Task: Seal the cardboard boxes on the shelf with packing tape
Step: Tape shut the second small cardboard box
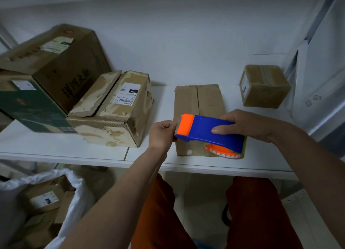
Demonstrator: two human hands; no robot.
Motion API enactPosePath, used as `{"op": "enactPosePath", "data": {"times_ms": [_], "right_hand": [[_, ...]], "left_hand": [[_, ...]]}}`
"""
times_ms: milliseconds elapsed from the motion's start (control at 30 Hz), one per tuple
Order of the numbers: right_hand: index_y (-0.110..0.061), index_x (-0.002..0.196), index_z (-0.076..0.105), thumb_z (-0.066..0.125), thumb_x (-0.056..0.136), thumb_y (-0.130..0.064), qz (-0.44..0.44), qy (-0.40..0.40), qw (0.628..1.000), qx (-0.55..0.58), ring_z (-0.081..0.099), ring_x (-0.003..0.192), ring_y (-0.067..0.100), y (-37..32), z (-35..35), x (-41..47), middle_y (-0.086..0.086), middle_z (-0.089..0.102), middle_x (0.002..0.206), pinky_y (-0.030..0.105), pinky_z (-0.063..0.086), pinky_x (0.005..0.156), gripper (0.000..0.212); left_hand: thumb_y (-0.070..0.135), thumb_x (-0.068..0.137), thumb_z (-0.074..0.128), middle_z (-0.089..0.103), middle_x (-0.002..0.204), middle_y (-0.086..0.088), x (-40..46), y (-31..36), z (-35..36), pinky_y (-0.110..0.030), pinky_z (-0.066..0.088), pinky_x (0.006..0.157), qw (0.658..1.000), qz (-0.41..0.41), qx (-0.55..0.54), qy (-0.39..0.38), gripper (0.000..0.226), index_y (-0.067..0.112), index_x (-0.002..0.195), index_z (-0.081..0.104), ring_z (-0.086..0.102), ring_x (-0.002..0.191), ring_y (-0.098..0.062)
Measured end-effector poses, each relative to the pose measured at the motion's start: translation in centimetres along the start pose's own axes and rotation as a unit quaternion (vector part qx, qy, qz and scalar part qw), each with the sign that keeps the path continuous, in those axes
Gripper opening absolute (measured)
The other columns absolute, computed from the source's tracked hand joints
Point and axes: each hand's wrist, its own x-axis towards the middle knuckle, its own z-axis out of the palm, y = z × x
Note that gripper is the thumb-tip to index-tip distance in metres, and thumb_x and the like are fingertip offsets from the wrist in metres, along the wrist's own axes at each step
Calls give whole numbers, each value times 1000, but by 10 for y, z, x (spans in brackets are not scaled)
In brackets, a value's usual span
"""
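Five cardboard boxes sit on the shelf (56,147): three to the left of the tape dispenser (209,132), one beneath it, one to its right. One dispenser, two hands. One white bag (74,189) lies below the shelf.

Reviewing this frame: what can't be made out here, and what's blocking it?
Head view only:
- Tape end: hidden between the left hand and the dispenser's orange cutter; tape itself not discernible.
- Near part of the flat box's centre seam: covered by the dispenser and right hand.
- Label text on the big tilted box: motion-blurred.
- Contents of the white bag below the shelf: dim, cut by the frame edge.
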Motion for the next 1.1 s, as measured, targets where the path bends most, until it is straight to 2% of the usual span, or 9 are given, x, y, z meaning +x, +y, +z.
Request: {"op": "enactPosePath", "data": {"times_ms": [133,267,500,633,800,900,967,1033,1100], "right_hand": [[0,92,65,61,71,-51,0,3,1000,-5,60,57,10,-6,-6,-4,3,67,72,12,44,52,55],[-8,94,66,64,67,-56,14,18,999,-39,64,63,10,-13,-11,1,5,71,80,18,46,58,56],[-3,85,66,67,76,-49,35,37,993,-109,56,62,16,-29,-14,13,12,66,77,26,40,59,47],[8,92,63,67,79,-48,53,47,986,-151,50,64,20,-39,-17,23,14,61,76,30,35,61,57],[13,101,61,65,81,-49,83,38,979,-180,46,65,22,-42,-14,35,14,55,74,31,32,63,65],[13,104,60,65,82,-48,94,28,978,-183,46,67,23,-41,-12,39,27,56,80,31,32,65,66],[9,90,61,64,83,-47,96,19,977,-189,45,62,21,-41,-12,40,26,55,77,29,32,62,57],[-6,72,55,64,83,-46,94,16,976,-194,43,55,16,-42,-13,40,12,53,66,27,31,57,42],[-12,68,52,66,82,-45,91,16,977,-194,45,57,16,-42,-16,39,6,54,66,27,32,58,39]], "left_hand": [[15,90,66,61,57,-1,11,-4,-14,-19,47,50,997,-32,-47,56,19,8,73,69,50,51,-10],[19,92,63,68,62,0,16,-5,-19,-19,48,53,999,-1,5,52,19,12,76,68,54,51,-6],[35,91,64,68,81,5,25,-16,-8,-26,41,64,975,25,155,157,21,19,82,73,62,75,-15],[32,94,60,64,67,9,27,-20,-2,-23,41,57,975,26,145,168,23,17,80,70,58,62,-8],[31,95,58,62,67,9,29,-29,4,-25,39,61,972,30,151,176,21,19,81,69,59,66,-12],[28,96,56,63,69,6,29,-43,8,-26,39,59,972,40,141,184,23,16,82,70,58,66,-14],[25,97,54,60,63,-1,28,-49,13,-31,39,57,970,63,140,188,31,13,71,65,54,62,-18],[23,98,50,50,55,-1,28,-55,15,-32,34,53,966,71,173,177,39,14,60,52,46,55,-19],[24,99,47,52,57,0,29,-61,14,-29,31,52,961,30,242,131,39,16,61,53,47,58,-21]]}}
